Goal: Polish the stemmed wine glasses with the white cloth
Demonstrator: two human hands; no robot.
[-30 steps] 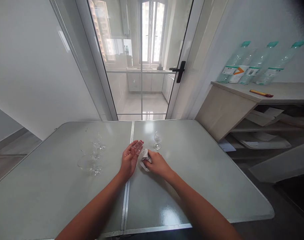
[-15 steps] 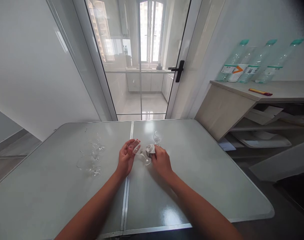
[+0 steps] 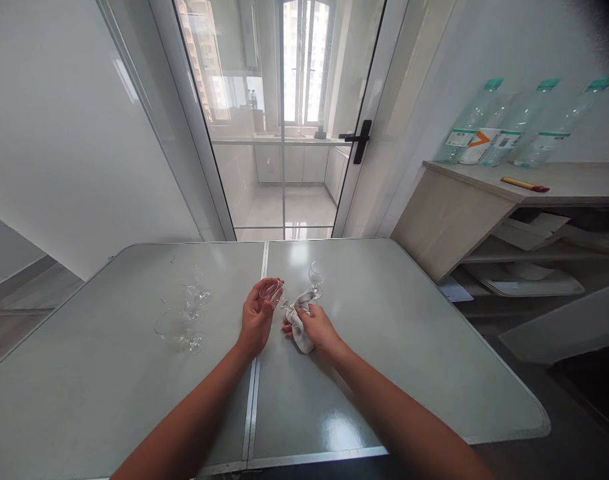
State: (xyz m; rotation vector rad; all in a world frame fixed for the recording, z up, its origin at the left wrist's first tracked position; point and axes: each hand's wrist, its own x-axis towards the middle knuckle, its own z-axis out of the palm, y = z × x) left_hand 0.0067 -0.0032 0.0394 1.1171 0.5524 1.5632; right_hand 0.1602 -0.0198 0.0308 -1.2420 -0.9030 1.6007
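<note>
My left hand [image 3: 257,313] is closed around the bowl of a clear wine glass [image 3: 271,291], held tilted over the table's middle seam. The foot end of that glass points toward my right hand [image 3: 318,327]. A crumpled whitish cloth [image 3: 303,337] is gripped in my right hand, wrapped about the glass's foot, which it hides. Just beyond the cloth, a second wine glass [image 3: 315,273] stands upright on the table. Several more clear glasses [image 3: 191,343] are grouped on the left half of the table; their outlines are faint.
The grey-green table [image 3: 384,373] has a metal strip down its middle and a metal edge. A glass door [image 3: 304,180] with a black handle [image 3: 361,141] is beyond it. On the right, a wooden shelf unit [image 3: 419,213] bears several green-capped bottles [image 3: 504,143] and a yellow-red packet [image 3: 524,184].
The cloth has come down over the foot of the held glass and hangs lower, more spread out. My left hand has turned the bowl slightly, so its rim faces more toward me.
</note>
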